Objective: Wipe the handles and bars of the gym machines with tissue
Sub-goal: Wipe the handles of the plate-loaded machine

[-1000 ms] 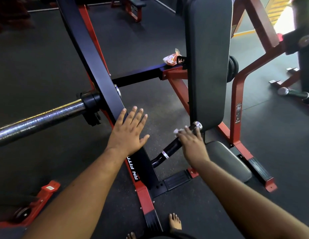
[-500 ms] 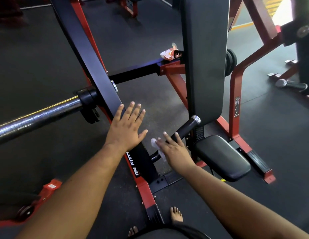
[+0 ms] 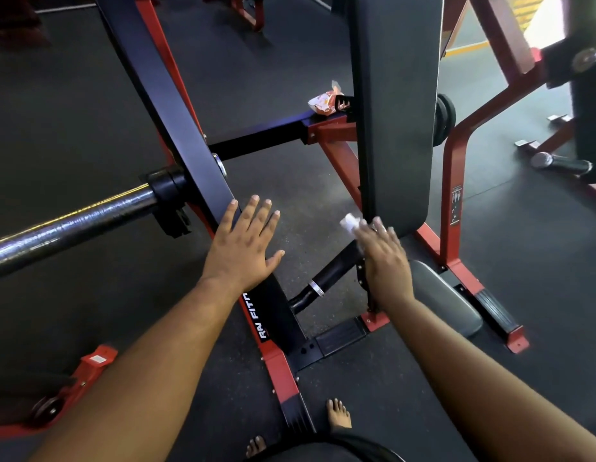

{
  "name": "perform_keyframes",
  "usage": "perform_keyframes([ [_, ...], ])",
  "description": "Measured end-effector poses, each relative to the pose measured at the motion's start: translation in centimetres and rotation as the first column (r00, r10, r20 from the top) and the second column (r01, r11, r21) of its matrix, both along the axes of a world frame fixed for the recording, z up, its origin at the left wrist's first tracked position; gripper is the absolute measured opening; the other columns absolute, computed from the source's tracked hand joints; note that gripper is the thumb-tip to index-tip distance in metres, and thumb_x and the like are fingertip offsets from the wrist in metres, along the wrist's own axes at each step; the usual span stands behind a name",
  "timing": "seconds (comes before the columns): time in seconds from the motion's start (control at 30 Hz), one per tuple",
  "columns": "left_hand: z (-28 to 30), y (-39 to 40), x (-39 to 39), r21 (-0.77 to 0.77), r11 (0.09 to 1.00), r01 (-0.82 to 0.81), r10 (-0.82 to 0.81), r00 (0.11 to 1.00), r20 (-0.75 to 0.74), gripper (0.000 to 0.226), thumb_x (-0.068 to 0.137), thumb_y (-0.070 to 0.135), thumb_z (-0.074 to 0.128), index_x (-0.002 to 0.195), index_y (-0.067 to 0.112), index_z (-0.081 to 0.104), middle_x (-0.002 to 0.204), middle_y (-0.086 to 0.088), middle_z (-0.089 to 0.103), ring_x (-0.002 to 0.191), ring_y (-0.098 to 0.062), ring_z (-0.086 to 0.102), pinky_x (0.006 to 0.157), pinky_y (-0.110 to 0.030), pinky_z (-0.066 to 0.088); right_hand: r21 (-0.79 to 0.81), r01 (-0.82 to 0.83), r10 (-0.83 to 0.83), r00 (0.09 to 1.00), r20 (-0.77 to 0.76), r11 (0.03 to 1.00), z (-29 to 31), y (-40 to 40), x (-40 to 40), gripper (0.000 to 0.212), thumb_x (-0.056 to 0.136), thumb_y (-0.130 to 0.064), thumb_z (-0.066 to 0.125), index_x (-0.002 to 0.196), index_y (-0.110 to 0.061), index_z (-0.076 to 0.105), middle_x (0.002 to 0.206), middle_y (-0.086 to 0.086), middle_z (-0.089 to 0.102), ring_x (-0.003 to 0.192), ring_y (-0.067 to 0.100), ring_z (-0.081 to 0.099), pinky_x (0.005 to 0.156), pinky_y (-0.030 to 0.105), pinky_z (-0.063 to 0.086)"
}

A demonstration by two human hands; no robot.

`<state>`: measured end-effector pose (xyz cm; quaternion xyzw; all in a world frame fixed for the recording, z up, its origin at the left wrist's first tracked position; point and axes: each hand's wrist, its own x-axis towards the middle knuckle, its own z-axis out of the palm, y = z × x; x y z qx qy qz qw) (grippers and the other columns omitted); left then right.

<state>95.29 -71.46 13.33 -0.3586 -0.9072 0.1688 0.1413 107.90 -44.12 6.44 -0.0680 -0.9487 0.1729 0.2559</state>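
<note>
Centre frame: left hand (image 3: 241, 248) spread flat on smooth black frame beam (image 3: 176, 121). Right hand (image 3: 384, 265), blurred, pinches crumpled white tissue (image 3: 349, 222) atop round black handle (image 3: 329, 278), padded backrest (image 3: 394, 111) just behind.

Single head-worn wide-angle view, looking forward and down, close over gym machine frame (image 3: 176, 105) and floor (image 3: 73, 135).

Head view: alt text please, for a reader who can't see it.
The right hand wipes a black machine handle with a white tissue, while the left hand rests flat on the machine's black arm. A steel bar juts left.
</note>
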Motion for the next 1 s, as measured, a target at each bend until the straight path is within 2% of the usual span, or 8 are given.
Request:
perform_keyframes([
  [0.13, 0.1, 0.1, 0.2, -0.001, 1.0, -0.006, 0.006, 1.0, -0.005, 0.08, 0.102, 0.067, 0.013, 0.165, 0.019, 0.004, 0.173, -0.007, 0.004, 0.159, -0.029, -0.005, 0.126, -0.056, -0.002, 0.132, -0.009, -0.021, 0.975, 0.22, 0.991, -1.6, -0.8, -1.3, 0.078, 0.082, 0.012, 0.037, 0.155, -0.016, 0.04, 0.156, 0.005, 0.047, 0.152, 0.028, 0.031, 0.127, 0.049, 0.016],
  [0.33, 0.0, 0.1, 0.1, 0.018, 1.0, -0.005, 0.005, 1.0, -0.002, 0.081, 0.101, 0.067, 0.016, 0.165, 0.018, 0.006, 0.173, -0.008, 0.006, 0.159, -0.029, -0.003, 0.126, -0.056, -0.003, 0.004, -0.284, 0.279, 0.942, 0.186, 0.959, -5.9, -6.7, 2.0, 0.081, 0.083, 0.018, 0.059, 0.155, -0.013, 0.042, 0.155, 0.006, 0.049, 0.152, 0.023, 0.032, 0.129, 0.042, 0.002],
  [0.43, -0.1, 0.1, 0.2, 0.016, 1.0, -0.003, 0.003, 1.0, -0.007, 0.081, 0.101, 0.067, 0.017, 0.165, 0.018, 0.005, 0.173, -0.008, 0.005, 0.159, -0.029, -0.004, 0.126, -0.056, -0.004, -0.051, -0.448, 0.451, 0.885, 0.113, 0.892, -3.5, -6.3, 2.6, 0.079, 0.089, 0.019, 0.052, 0.156, -0.021, 0.041, 0.156, -0.001, 0.046, 0.15, 0.013, 0.034, 0.127, 0.049, 0.018],
  [0.53, -0.1, 0.0, 0.1, 0.007, 1.0, 0.001, -0.001, 1.0, -0.011, 0.08, 0.102, 0.066, 0.016, 0.165, 0.019, 0.004, 0.173, -0.008, 0.005, 0.159, -0.029, -0.004, 0.126, -0.056, -0.003, -0.085, -0.266, 0.263, 0.964, -0.043, 0.96, 0.8, -2.8, 0.6, 0.077, 0.085, 0.023, 0.047, 0.151, -0.018, 0.045, 0.151, 0.002, 0.049, 0.149, 0.005, 0.03, 0.125, 0.055, 0.021],
  [0.63, -0.1, 0.0, 0.0, 0.003, 1.0, -0.001, 0.001, 1.0, -0.01, 0.08, 0.102, 0.066, 0.014, 0.165, 0.018, 0.002, 0.173, -0.008, 0.004, 0.159, -0.029, -0.004, 0.126, -0.056, -0.003, -0.042, -0.055, 0.06, 0.992, 0.115, 0.998, 1.5, 1.6, -1.9, 0.068, 0.091, 0.018, 0.044, 0.15, -0.016, 0.046, 0.152, 0.009, 0.05, 0.152, 0.02, 0.026, 0.127, 0.052, 0.014],
  [0.7, -0.1, 0.0, 0.0, 0.003, 1.0, -0.002, 0.002, 1.0, -0.006, 0.08, 0.102, 0.066, 0.013, 0.165, 0.018, 0.001, 0.173, -0.008, 0.003, 0.159, -0.029, -0.005, 0.125, -0.056, -0.004, 0.019, -0.056, 0.051, 0.978, 0.202, 0.998, -0.7, 2.3, -2.3, 0.068, 0.09, 0.016, 0.046, 0.151, -0.013, 0.045, 0.155, 0.008, 0.048, 0.154, 0.025, 0.024, 0.128, 0.045, 0.008],
  [0.8, 0.0, 0.0, 0.2, 0.014, 1.0, -0.001, 0.002, 1.0, -0.008, 0.08, 0.102, 0.066, 0.015, 0.165, 0.018, 0.002, 0.173, -0.008, 0.004, 0.159, -0.029, -0.004, 0.126, -0.056, -0.004, 0.024, -0.056, 0.051, 0.984, 0.172, 0.998, -3.0, 0.0, -1.4, 0.062, 0.085, 0.015, 0.052, 0.144, -0.004, 0.055, 0.15, 0.013, 0.054, 0.15, 0.029, 0.034, 0.128, 0.038, 0.009],
  [1.0, 0.0, 0.0, 0.3, 0.03, 1.0, 0.006, -0.006, 1.0, -0.007, 0.08, 0.102, 0.066, 0.017, 0.165, 0.018, 0.005, 0.173, -0.008, 0.006, 0.16, -0.029, -0.002, 0.126, -0.055, -0.004, -0.072, -0.211, 0.221, 0.955, 0.2, 0.975, -5.2, -5.3, 1.9, 0.069, 0.084, 0.018, 0.061, 0.147, -0.01, 0.052, 0.153, 0.008, 0.049, 0.147, 0.027, 0.04, 0.123, 0.046, 0.027],
])
